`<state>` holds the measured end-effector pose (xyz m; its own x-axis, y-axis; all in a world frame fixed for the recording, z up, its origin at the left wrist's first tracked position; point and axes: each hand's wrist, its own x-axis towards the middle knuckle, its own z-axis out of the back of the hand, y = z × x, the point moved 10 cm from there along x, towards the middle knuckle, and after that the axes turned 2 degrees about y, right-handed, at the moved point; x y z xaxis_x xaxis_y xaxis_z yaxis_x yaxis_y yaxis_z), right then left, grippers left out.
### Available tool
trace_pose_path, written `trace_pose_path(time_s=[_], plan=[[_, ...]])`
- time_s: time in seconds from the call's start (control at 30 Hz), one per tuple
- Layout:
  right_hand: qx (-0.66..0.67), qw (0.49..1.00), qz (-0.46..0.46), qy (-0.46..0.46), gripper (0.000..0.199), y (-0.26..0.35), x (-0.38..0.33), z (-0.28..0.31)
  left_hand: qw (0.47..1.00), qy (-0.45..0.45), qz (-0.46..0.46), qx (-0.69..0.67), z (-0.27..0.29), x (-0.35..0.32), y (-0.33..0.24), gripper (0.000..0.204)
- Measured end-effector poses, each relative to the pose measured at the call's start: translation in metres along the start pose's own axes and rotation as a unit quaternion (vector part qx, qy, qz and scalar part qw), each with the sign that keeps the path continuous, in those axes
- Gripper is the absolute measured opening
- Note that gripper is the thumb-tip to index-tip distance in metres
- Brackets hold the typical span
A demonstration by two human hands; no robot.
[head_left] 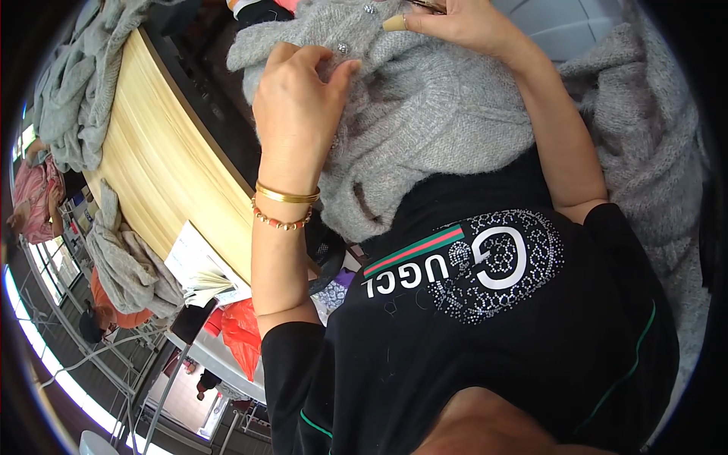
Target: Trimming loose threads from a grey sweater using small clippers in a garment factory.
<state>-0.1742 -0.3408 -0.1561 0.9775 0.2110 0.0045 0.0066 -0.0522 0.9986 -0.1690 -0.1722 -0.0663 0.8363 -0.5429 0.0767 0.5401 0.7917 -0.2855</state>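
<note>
A fluffy grey knit cardigan [447, 125] lies bunched across my lap, with sparkling round buttons [343, 48] along its edge. My left hand [299, 95] rests on the knit beside a button, its fingers curled and closed on the fabric, thumb extended. To the right, my right hand [462, 26] is over the cardigan's far part, with a tan cover [394, 23] on one digit. Its fingers are closed around a small dark, shiny thing [431, 6], mostly cut off by the upper edge, so its kind cannot be told.
At left stands a pale wooden table [163, 136] with grey knits [83, 91] and an open booklet [201, 265]. A red plastic bag [243, 337] sits near my left elbow. More grey knitwear [644, 152] hangs at right, near a grey-blue plastic surface [561, 26]. Other people [38, 193] are farther off.
</note>
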Motion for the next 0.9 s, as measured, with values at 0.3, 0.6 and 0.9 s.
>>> trace_pose_path(time_s=[0.3, 0.6, 0.9], plan=[[-0.002, 1.0, 0.003, 0.007, 0.037, 0.005, -0.008, -0.014, 0.999, -0.02, -0.023, -0.01, -0.006, 0.0, 0.003, 0.013], [-0.026, 0.999, 0.008, 0.019, 0.041, 0.03, -0.017, -0.022, 0.884, -0.017, 0.107, -0.455, 0.005, -0.009, 0.036, 0.011], [-0.22, 0.968, -0.104, 0.065, 0.037, 0.057, -0.019, -0.035, 0.778, -0.007, 0.148, -0.61, -0.002, -0.016, 0.042, 0.013]])
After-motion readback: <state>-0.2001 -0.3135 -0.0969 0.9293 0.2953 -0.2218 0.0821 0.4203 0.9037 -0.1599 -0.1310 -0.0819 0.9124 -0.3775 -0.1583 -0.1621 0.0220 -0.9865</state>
